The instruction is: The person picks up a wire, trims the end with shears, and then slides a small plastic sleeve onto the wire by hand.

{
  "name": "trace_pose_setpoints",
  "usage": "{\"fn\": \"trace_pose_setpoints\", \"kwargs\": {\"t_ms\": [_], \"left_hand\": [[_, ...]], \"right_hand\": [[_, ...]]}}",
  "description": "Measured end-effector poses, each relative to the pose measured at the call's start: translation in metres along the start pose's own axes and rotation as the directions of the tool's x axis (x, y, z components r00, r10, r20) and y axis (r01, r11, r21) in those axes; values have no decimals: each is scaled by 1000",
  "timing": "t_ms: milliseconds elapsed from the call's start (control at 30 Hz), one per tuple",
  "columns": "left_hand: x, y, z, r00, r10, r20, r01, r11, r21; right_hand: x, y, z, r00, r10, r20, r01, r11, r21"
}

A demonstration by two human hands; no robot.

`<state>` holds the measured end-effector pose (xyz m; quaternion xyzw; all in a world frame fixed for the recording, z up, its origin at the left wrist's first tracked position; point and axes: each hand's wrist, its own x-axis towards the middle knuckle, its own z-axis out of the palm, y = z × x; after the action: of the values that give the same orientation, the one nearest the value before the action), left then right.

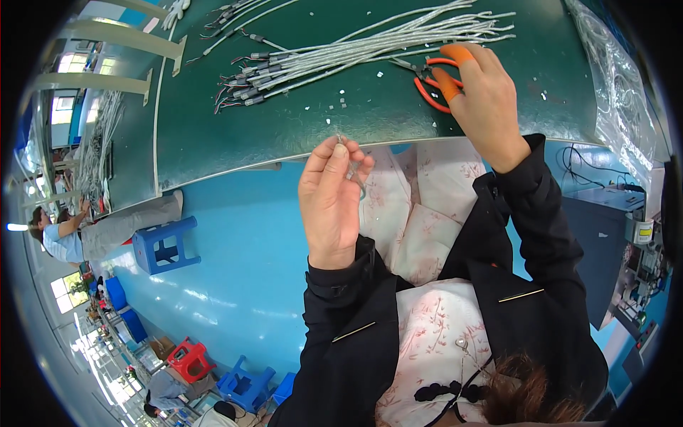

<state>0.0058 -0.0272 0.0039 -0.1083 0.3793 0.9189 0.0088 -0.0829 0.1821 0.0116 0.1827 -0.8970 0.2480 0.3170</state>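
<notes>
My left hand (331,196) is raised just off the table's near edge, palm up. Its thumb and forefinger pinch a thin tip, and a curved piece of pale grey cable (362,188) shows beside the palm; most of it is hidden. Over the table, my right hand (491,92) wears orange finger covers on thumb and forefinger. These fingers close on one handle of small red-handled cutting pliers (437,102), whose jaws point left toward the cables. A bundle of grey-white cables (356,51) with dark sleeves and thin coloured wire ends lies beyond my hands.
Small white scraps (341,92) dot the green table (235,146). A clear plastic bag (615,78) lies at the right end. More loose cables (242,18) are at the far left. Blue stools (165,245) and a red stool (191,360) stand on the floor; other people work at left.
</notes>
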Motion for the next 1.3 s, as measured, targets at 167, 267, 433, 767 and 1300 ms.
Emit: {"fn": "trace_pose_setpoints", "kwargs": {"t_ms": [167, 267, 433, 767, 1300], "left_hand": [[1, -2, 15, 998, 35, -60, -34, 999, 26], [3, -3, 25, 990, 17, -138, -11, 999, 51], [2, -2, 21, 997, -31, -75, 35, 998, 52], [-2, 11, 8, 999, -18, -44, 28, 972, 234], [0, 27, -7, 999, 15, -38, 13, 767, 641]], "right_hand": [[-18, -37, -4, 843, 219, 492, -523, 554, 648], [-30, -67, 4, 764, 135, 631, -636, 326, 700], [-26, -74, 12, 676, 104, 729, -737, 74, 672], [-33, -73, 17, 646, 81, 759, -763, 115, 637], [-39, -70, 10, 850, -22, 527, -412, 598, 688]]}}
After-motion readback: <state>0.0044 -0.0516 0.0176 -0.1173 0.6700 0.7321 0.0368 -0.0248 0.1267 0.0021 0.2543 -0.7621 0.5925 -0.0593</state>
